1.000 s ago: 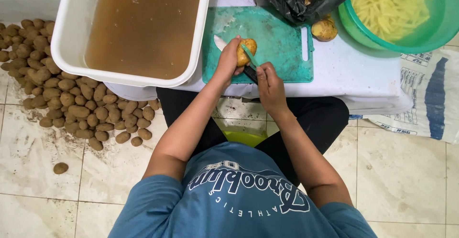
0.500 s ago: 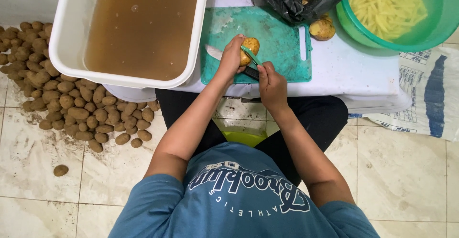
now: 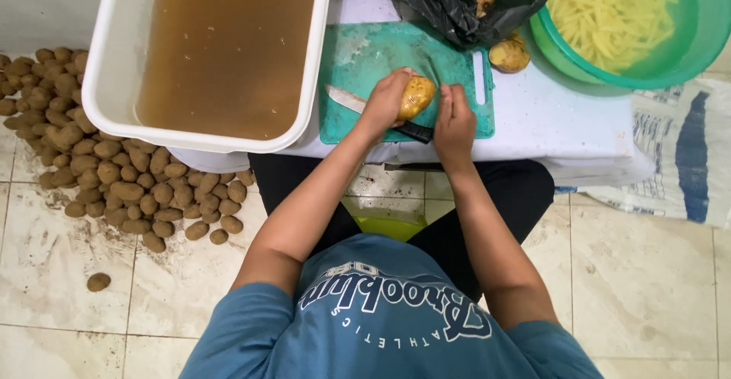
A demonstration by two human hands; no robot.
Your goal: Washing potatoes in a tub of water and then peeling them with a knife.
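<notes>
Left hand (image 3: pixel 387 103) grasps a potato (image 3: pixel 417 96) over the cutting board (image 3: pixel 358 59); right hand (image 3: pixel 454 120), clenched, nears its edge.

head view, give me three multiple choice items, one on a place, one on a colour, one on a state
1. Where does the knife lie?
A on the cutting board
B on the floor
C in the bowl

2. What colour is the bowl of potato strips?
A red
B green
C white

3. What does the left hand hold?
A nothing
B a bag
C a potato

Answers: 1 A, its blade rests on the teal board. 2 B, the rim and wall are green. 3 C, the fingers wrap the potato, with the right hand beside it.
</notes>
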